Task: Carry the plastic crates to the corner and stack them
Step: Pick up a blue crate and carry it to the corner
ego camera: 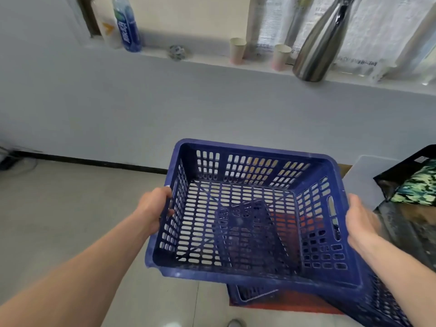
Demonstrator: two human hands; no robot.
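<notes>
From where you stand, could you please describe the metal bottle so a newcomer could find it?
Look along the pale ledge on the wall beyond the carried blue crate. Right of the two paper cups stands the metal bottle. It alone is shiny silver, tapering to a narrow neck.

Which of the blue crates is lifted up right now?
The empty blue crate in front, held by the left hand and right hand at its side rims. The other blue crate sits lower, beneath it, on an orange-red thing.
</notes>
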